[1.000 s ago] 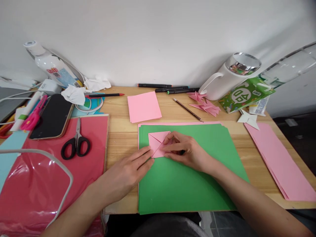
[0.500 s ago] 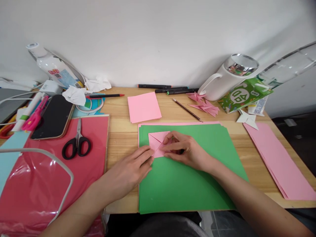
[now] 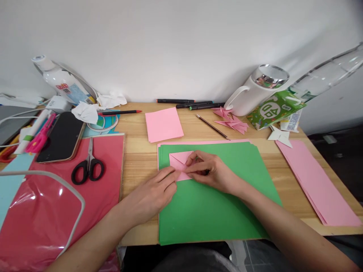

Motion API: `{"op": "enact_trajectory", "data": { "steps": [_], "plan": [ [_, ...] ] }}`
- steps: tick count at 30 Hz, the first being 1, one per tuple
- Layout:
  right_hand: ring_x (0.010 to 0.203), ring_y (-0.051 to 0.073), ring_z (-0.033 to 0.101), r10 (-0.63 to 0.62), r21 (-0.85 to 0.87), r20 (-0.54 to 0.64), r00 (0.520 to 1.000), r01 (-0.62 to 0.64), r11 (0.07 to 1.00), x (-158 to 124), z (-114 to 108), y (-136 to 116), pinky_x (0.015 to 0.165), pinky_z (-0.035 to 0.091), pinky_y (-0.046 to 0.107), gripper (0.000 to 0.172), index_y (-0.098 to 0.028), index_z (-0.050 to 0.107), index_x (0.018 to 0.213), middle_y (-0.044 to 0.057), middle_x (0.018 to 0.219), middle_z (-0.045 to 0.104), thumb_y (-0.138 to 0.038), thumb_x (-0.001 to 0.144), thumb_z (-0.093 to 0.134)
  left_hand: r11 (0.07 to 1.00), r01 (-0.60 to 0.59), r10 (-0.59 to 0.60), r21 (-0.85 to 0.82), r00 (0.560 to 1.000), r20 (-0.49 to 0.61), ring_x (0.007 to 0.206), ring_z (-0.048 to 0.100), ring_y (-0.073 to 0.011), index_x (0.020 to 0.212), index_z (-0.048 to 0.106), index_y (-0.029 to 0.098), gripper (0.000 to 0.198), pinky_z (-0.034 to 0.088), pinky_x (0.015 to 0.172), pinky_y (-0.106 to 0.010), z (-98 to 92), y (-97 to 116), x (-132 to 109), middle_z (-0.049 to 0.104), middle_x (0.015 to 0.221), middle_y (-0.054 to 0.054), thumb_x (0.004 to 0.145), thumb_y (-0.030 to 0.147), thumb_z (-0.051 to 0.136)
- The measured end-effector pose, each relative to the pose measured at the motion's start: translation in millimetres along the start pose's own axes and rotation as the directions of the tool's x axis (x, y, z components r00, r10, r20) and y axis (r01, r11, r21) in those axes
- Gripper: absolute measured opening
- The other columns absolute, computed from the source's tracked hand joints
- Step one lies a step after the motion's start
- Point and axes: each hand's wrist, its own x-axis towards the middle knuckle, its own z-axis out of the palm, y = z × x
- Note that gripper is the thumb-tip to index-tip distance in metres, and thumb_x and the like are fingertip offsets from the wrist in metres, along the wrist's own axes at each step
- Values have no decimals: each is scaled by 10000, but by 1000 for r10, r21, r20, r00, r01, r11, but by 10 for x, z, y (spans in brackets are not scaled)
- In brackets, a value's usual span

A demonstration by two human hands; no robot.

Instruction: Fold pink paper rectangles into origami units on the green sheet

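A small pink folded paper (image 3: 178, 160) lies on a stack of green sheets (image 3: 215, 211) in the middle of the wooden desk. My right hand (image 3: 211, 172) rests on its right part, fingers curled and pinched over a fold. My left hand (image 3: 154, 192) lies palm down, fingertips pressing the paper's lower left edge. The right half of the paper is hidden under my fingers.
Scissors (image 3: 87, 166) lie on a red sheet (image 3: 56, 204) at left, by a phone (image 3: 61, 138). A pink paper stack (image 3: 163, 124), markers (image 3: 184, 104), a pencil (image 3: 212, 127), folded pink pieces (image 3: 232, 120), a white jug (image 3: 252, 92) and pink strips (image 3: 314, 179) lie behind and at right.
My left fingertips slid right and up along the pink paper's lower edge toward my right hand. The right hand stays on the fold.
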Motion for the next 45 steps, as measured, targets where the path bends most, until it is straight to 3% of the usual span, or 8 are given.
{"op": "enact_trajectory", "data": {
  "steps": [5,12,22,30,36,42,45],
  "plan": [
    [791,148,592,-3,6,-3,1000,3,1000,-3,3,12,610,476,258,145,-197,737,926,75,940,614,-181,815,645,1000,0,0,-6,1000,9,1238,454,-295,972,592,71,139,457,1018,-428,2,6,6,556,1266,-159,879,122,503],
    [780,150,588,-16,-8,4,1000,16,1000,0,-6,16,605,479,265,131,-204,738,917,79,938,615,-217,812,660,1000,-25,24,-10,999,-42,1178,504,-284,1196,530,43,320,493,961,-424,-45,9,55,604,1201,-151,895,102,435],
    [748,140,585,7,5,-2,1000,-7,1000,-5,-9,34,574,472,252,126,-210,739,908,73,938,617,-212,806,663,985,46,-53,-165,998,-38,1198,492,-260,1153,568,103,280,490,969,-434,-120,-19,63,594,1195,-146,918,165,429],
    [786,147,596,6,9,14,1000,-6,1000,-16,-23,42,612,491,261,129,-212,738,908,77,961,619,-198,810,655,954,121,-158,-273,980,-120,1240,483,-227,1299,455,129,370,467,1013,-439,-129,-82,10,574,1261,-139,931,165,443],
    [721,121,567,-9,-8,19,1000,9,1000,-18,-77,49,565,454,233,118,-203,743,879,72,941,613,-180,809,650,964,24,-48,-263,995,-86,1257,477,-216,1154,586,114,270,468,1025,-422,-137,-89,42,605,1238,-130,934,148,434],
    [616,82,518,18,19,53,998,-19,1000,-17,-111,35,521,428,216,94,-186,735,862,60,936,596,-196,793,672,975,-33,17,-220,997,-75,1252,485,-221,1165,588,92,293,465,1029,-416,-162,-95,58,624,1223,-128,942,129,401],
    [554,65,470,24,17,30,999,-24,1000,-24,-79,36,505,425,223,167,-164,728,884,57,924,587,-240,736,740,982,-55,40,-181,996,-84,1274,458,-228,1164,581,87,284,445,1045,-430,-137,-92,55,617,1232,-136,935,125,417]
  ]
}}
